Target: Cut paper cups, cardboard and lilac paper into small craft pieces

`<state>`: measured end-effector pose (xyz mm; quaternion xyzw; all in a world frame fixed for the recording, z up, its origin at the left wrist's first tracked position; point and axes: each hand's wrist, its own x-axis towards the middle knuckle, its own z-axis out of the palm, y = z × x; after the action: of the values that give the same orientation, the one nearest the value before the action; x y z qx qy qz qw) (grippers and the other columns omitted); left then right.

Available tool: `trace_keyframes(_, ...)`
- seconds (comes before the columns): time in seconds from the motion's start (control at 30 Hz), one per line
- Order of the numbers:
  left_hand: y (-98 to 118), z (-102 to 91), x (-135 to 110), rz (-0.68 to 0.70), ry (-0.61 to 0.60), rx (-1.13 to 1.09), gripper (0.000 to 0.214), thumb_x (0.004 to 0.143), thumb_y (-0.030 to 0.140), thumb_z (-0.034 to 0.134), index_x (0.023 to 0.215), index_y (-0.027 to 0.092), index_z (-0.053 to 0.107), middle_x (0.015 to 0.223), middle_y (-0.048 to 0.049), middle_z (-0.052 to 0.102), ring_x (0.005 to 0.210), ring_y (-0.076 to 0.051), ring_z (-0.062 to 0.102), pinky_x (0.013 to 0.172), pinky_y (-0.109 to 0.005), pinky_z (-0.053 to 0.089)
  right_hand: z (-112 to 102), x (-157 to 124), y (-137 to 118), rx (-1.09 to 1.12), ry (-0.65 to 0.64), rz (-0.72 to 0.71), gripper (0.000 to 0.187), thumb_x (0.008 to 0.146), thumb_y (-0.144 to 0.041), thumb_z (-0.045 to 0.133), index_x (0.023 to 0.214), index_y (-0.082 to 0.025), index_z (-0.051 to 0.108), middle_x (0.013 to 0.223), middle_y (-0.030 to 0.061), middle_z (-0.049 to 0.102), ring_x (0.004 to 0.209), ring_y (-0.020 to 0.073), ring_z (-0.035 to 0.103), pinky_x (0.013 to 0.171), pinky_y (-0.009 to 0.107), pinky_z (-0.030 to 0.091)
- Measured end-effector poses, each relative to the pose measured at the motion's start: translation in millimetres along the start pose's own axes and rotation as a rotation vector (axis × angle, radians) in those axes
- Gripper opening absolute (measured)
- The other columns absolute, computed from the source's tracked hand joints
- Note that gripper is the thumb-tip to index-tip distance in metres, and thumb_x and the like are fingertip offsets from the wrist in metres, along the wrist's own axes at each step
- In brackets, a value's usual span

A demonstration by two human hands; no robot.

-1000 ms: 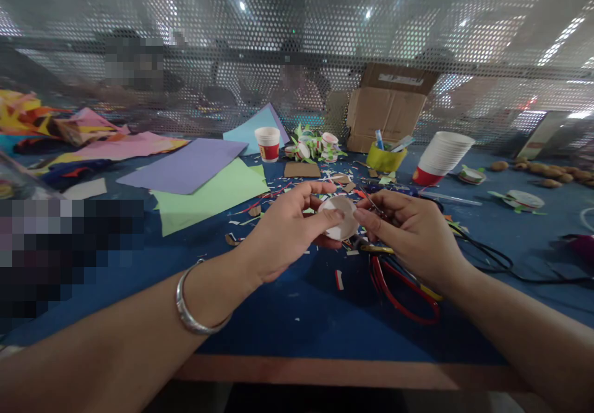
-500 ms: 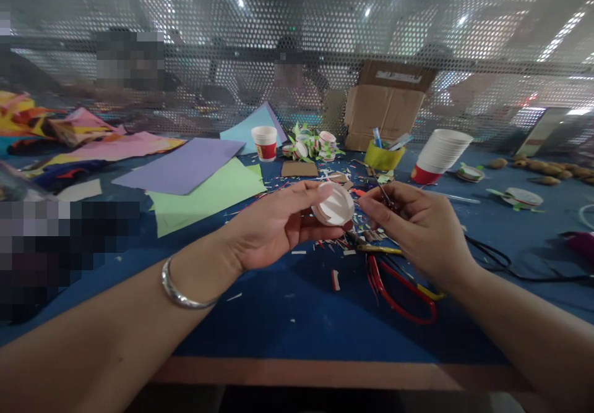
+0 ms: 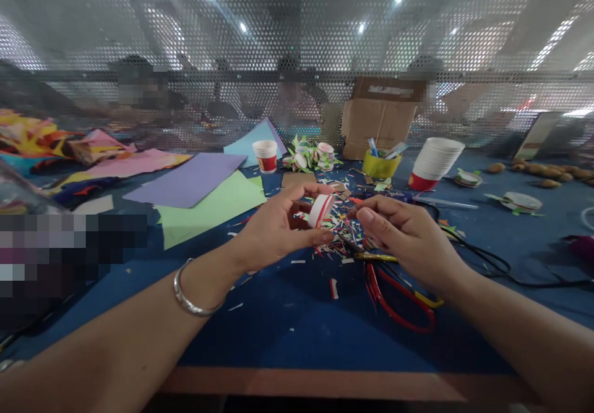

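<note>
My left hand is closed around a short paper cup base, white with a red stripe. The base is tilted on its side, its banded wall toward me. Just to its right, my right hand is closed in a pinch, fingertips apart from the base. What it pinches is mostly hidden; only a small dark bit shows at the fingertips. Below the hands lie red-handled scissors and a yellow-handled tool. Paper scraps are scattered under the cup base.
Purple paper and green paper lie left. Behind stand a paper cup, leafy paper pieces, a yellow holder, a cardboard box and stacked cups. A black cord runs right.
My left hand has turned the cup base from showing its white hollow inside to showing its striped outer wall. My right hand has shifted slightly; the thin dark tool seen in it earlier is now mostly hidden.
</note>
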<state>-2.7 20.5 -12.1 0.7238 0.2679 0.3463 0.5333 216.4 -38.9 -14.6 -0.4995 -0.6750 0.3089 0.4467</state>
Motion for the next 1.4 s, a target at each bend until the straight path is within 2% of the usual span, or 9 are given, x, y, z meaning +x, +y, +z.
trace_keyframes(0.17,-6,-3.3,2,0.187,0.100,0.250,0.055,0.077,0.026,0.082,0.125,0.022,0.056,0.124,-0.0112,0.063,0.109,-0.021,0.063,0.089,-0.031,0.055,-1,-3,-3,-0.020,-0.139,0.015,0.042,0.096,-0.057,0.054,0.085,-0.018,0.067,0.056,-0.0067,0.037,0.049,0.0087,0.029,0.045,0.025,0.022)
trace_keyframes(0.37,-7,-1.5,0,0.267,0.067,0.273,0.053,0.082,0.025,0.078,0.130,0.023,0.055,0.132,-0.0118,0.060,0.114,-0.021,0.062,0.095,-0.034,0.055,-2,-6,-2,0.021,-0.186,0.047,0.047,0.097,-0.060,0.051,0.079,-0.018,0.064,0.055,-0.0069,0.032,0.048,0.0089,0.026,0.044,0.026,0.020)
trace_keyframes(0.6,-4,-0.1,-1,0.371,0.093,0.421,0.046,0.083,0.014,0.073,0.125,0.026,0.060,0.127,-0.0079,0.057,0.117,-0.022,0.058,0.099,-0.039,0.054,-2,-7,-4,0.015,-0.208,0.040,0.046,0.097,-0.058,0.051,0.078,-0.019,0.064,0.056,-0.0064,0.033,0.050,0.0092,0.026,0.045,0.026,0.019)
trace_keyframes(0.73,-2,1.9,-2,0.418,0.117,0.481,0.043,0.082,0.013,0.074,0.121,0.027,0.062,0.121,-0.0074,0.057,0.116,-0.021,0.057,0.098,-0.038,0.054,-1,-7,-5,-0.027,-0.206,0.012,0.045,0.096,-0.057,0.053,0.073,-0.019,0.062,0.059,-0.0046,0.039,0.053,0.0101,0.032,0.047,0.026,0.023)
trace_keyframes(0.87,-1,4.3,-3,0.433,0.147,0.510,0.044,0.082,0.014,0.075,0.122,0.028,0.063,0.121,-0.0072,0.059,0.115,-0.022,0.057,0.096,-0.038,0.054,-2,-7,-5,-0.038,-0.202,0.010,0.046,0.098,-0.056,0.052,0.072,-0.019,0.062,0.062,-0.0031,0.046,0.055,0.0106,0.038,0.050,0.026,0.029)
trace_keyframes(1.07,1,6.9,-4,0.420,0.136,0.540,0.043,0.083,0.017,0.075,0.123,0.026,0.063,0.120,-0.0073,0.060,0.113,-0.021,0.058,0.093,-0.036,0.054,-3,-5,-3,-0.049,-0.207,0.011,0.046,0.096,-0.056,0.054,0.070,-0.019,0.060,0.056,-0.0056,0.037,0.050,0.0095,0.029,0.045,0.026,0.022)
trace_keyframes(1.2,3,7.2,-5,0.379,0.123,0.574,0.041,0.085,0.017,0.073,0.124,0.026,0.063,0.121,-0.0069,0.061,0.115,-0.021,0.058,0.096,-0.036,0.053,-2,-5,-1,-0.037,-0.216,0.010,0.045,0.096,-0.055,0.055,0.069,-0.019,0.060,0.057,-0.0052,0.039,0.050,0.0095,0.029,0.045,0.025,0.021)
trace_keyframes(1.4,1,7.1,-6,0.334,0.113,0.503,0.043,0.083,0.021,0.076,0.123,0.027,0.063,0.125,-0.0076,0.061,0.114,-0.022,0.060,0.096,-0.037,0.054,-1,-5,-1,-0.036,-0.215,0.015,0.045,0.096,-0.056,0.055,0.068,-0.020,0.060,0.055,-0.0055,0.039,0.047,0.0094,0.028,0.043,0.026,0.020)
